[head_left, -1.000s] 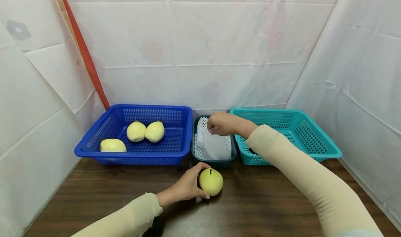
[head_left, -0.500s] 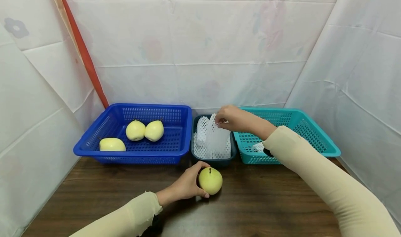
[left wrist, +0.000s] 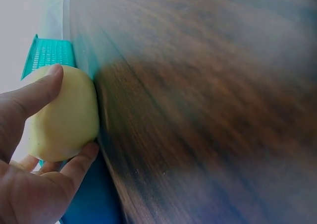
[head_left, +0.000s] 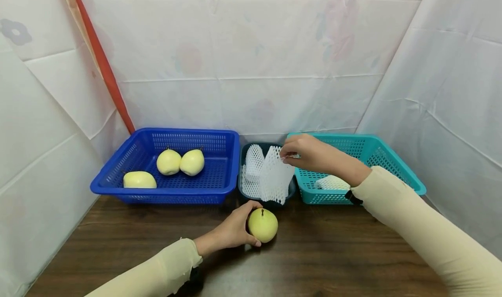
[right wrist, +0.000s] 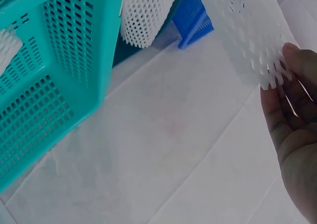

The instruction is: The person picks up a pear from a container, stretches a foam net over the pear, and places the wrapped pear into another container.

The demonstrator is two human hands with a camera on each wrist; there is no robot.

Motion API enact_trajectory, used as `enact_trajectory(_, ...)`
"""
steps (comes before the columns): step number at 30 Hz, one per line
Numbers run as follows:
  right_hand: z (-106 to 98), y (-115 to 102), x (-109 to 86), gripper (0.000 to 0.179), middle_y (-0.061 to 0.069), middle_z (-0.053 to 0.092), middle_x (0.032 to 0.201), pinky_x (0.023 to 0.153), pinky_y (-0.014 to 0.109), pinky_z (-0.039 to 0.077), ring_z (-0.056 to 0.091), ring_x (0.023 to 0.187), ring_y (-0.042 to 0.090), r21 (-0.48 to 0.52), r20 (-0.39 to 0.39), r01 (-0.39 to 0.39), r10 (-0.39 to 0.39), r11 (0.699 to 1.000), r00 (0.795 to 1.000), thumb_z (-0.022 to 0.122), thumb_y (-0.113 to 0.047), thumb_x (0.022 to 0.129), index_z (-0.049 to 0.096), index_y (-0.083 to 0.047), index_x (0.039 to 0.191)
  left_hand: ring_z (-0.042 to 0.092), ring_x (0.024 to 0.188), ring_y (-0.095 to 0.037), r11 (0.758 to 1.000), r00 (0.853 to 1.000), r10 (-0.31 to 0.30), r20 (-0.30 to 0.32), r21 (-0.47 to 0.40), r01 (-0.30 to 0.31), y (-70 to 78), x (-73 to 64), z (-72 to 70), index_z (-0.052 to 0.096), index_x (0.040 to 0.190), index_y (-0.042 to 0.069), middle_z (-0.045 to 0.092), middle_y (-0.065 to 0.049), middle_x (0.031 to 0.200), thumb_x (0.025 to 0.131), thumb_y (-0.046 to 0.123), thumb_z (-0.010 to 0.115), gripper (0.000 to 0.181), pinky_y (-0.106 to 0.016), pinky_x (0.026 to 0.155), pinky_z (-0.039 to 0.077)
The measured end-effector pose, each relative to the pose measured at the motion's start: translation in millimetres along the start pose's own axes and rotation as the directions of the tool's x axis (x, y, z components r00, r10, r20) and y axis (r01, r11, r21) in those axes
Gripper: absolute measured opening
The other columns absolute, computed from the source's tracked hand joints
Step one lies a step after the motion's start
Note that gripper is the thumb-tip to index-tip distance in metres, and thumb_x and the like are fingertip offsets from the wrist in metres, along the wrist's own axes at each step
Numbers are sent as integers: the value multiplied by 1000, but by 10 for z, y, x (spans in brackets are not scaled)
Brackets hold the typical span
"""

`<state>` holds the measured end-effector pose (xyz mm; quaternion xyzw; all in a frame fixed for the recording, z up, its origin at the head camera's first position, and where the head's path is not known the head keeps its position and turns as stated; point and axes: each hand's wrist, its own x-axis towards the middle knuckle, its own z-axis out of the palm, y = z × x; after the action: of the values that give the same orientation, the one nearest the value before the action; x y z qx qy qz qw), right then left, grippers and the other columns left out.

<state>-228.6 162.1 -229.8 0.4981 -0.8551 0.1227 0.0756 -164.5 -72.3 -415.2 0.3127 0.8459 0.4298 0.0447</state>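
Note:
A yellow-green pear stands stem-up on the wooden table, and my left hand grips it from its left side. In the left wrist view, thumb and fingers curl round the pear. My right hand pinches the edge of a white foam net sleeve, which hangs over the small dark basket. More foam net sleeves lie in that basket. The right wrist view shows the thumb and fingers of my right hand at the end of the held foam net sleeve.
A blue basket at the left holds three pears. The teal basket at the right has a foam-netted item in it, partly behind my right wrist. White cloth walls close off the back and sides.
My right hand has moved right, drawing one foam net sleeve up out of the small basket's pile. The left hand keeps its hold on the pear in place.

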Motion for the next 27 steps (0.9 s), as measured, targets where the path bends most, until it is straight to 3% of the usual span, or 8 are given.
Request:
enact_trajectory(7, -118, -106, -147, 12, 3, 62, 85, 65, 29, 51, 58, 77, 14, -29, -47, -15, 13, 999, 999, 73, 1, 81, 71, -3, 93, 52, 110, -23, 1000, 1000, 6, 13, 13, -6, 34, -27, 14, 44, 126, 1, 52, -7, 122, 61, 8, 90, 81, -42, 93, 42)
enact_trajectory(12, -170, -148, -227, 14, 0, 60, 85, 64, 25, 49, 56, 77, 12, -43, -63, -11, 8, 999, 998, 74, 0, 80, 71, -5, 92, 49, 115, -26, 999, 998, -35, 50, 5, 35, 79, -61, -21, 37, 135, -1, 46, -13, 130, 66, 19, 88, 88, -46, 94, 41)
enact_trajectory(16, -188, -189, -288, 16, -1, 60, 87, 66, 25, 50, 56, 80, 11, -33, -77, 7, -10, 999, 997, 75, 1, 79, 71, -6, 93, 44, 123, -27, 996, 990, -83, 118, -26, 86, 163, -79, -191, 32, 143, 1, 40, -17, 140, 72, 37, 82, 94, -46, 99, 38)
enact_trajectory(19, -187, -218, -324, 17, -1, 60, 89, 67, 25, 51, 57, 82, 11, -20, -99, 48, -50, 999, 994, 75, 2, 78, 71, -7, 92, 40, 129, -31, 988, 984, -84, 160, -112, 102, 252, -61, -393, 31, 144, 0, 40, -18, 143, 82, 41, 73, 85, -47, 102, 35)
enact_trajectory(23, -163, -251, -350, 20, -1, 61, 91, 68, 25, 52, 57, 84, 12, -3, -139, 121, -121, 993, 983, 76, 5, 75, 71, -6, 91, 42, 128, -35, 954, 983, -66, 169, -278, 112, 398, 8, -635, 31, 143, -4, 44, -21, 140, 99, 36, 49, 63, -47, 102, 36)
enact_trajectory(27, -125, -309, -343, 23, 0, 62, 92, 68, 25, 52, 56, 86, 13, 16, -168, 194, -189, 981, 968, 77, 7, 73, 70, -5, 91, 52, 118, -36, 858, 978, -132, 159, -476, 194, 511, 106, -731, 34, 141, -9, 48, -25, 134, 104, 37, 31, 59, -44, 96, 43)
